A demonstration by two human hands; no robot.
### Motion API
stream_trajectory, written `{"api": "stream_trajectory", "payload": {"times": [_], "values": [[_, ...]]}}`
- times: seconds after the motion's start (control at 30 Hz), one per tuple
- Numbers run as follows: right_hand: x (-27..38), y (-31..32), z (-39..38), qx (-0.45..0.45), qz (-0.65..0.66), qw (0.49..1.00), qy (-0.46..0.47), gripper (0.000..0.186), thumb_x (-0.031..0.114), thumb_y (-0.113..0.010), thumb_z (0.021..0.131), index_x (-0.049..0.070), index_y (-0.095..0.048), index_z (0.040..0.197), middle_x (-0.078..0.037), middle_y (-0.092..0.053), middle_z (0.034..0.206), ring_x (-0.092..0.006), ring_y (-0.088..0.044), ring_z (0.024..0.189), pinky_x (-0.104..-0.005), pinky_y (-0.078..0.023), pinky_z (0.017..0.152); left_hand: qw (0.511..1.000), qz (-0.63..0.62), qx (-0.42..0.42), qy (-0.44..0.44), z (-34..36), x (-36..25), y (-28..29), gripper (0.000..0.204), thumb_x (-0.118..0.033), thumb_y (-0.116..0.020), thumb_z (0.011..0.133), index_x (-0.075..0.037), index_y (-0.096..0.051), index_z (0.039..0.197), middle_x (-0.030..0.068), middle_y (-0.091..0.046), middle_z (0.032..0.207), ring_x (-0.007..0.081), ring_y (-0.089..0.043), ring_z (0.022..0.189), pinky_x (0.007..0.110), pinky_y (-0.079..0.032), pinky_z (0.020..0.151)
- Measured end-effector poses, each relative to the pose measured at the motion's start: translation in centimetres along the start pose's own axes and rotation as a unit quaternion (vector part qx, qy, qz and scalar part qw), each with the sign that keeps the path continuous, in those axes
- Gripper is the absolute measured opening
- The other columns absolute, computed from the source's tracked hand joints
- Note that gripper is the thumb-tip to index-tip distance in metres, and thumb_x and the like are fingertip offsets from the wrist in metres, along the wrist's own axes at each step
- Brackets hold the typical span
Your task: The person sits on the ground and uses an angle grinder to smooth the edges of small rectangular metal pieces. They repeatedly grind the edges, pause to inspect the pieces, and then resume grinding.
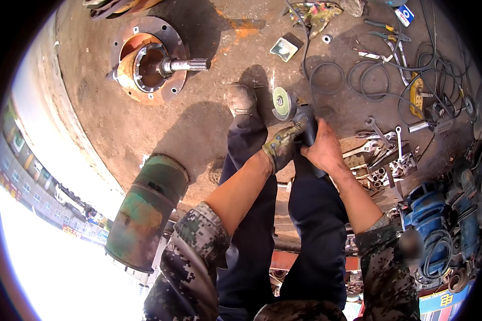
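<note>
I hold an angle grinder [304,114] between my legs, its pale green disc [281,100] facing away from me and sparkless light streaks just above it. My left hand [283,144], in a camouflage glove, wraps round the grinder near its head, thumb on top. My bare right hand [321,147] grips the grinder's body lower down on the right side. A dark cable runs up from the tool. My left boot [242,99] stands on the floor just left of the disc.
A rusty flanged housing with shaft [171,43] lies upper left, a green drum [142,216] lower left. Coiled cables, pliers [383,36], a yellow power strip [415,95], wrenches [383,134] and sockets [380,176] lie to the right, blue machinery [428,208] beyond.
</note>
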State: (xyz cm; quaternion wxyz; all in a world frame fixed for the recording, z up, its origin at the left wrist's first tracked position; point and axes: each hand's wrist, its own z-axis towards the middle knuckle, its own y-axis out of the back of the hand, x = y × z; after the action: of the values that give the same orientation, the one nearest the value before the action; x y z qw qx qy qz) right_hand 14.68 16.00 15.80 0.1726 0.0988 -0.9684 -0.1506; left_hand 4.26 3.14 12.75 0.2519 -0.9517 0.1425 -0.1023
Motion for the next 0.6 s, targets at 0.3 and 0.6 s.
{"api": "stream_trajectory", "payload": {"times": [0.3, 0.6], "values": [[-0.9, -4.6, -1.7, -0.022, 0.039, 0.999, 0.006, 0.104, 0.02, -0.09, 0.071, -0.002, -0.033, 0.155, -0.026, -0.05, 0.133, -0.0461, -0.052, 0.129, -0.0498, -0.046, 0.11, 0.99, -0.037, -0.134, 0.037, 4.6, 2.3, 1.7, 0.03, -0.026, -0.077, 0.097, -0.008, -0.068, 0.119, 0.0075, -0.073, 0.107, 0.0227, -0.072, 0.095, 0.038, -0.061, 0.083], [-3.1, -6.6, -5.5, -0.002, 0.259, 0.96, 0.102, 0.119, 0.036, -0.092, 0.079, 0.008, -0.017, 0.167, -0.032, -0.027, 0.159, -0.0536, -0.036, 0.147, -0.0541, -0.039, 0.119, 0.987, -0.008, -0.161, 0.007, 4.1, 3.2, 4.4, 0.026, -0.02, -0.073, 0.092, -0.005, -0.065, 0.112, 0.0064, -0.069, 0.092, 0.0209, -0.07, 0.078, 0.037, -0.062, 0.072]]}}
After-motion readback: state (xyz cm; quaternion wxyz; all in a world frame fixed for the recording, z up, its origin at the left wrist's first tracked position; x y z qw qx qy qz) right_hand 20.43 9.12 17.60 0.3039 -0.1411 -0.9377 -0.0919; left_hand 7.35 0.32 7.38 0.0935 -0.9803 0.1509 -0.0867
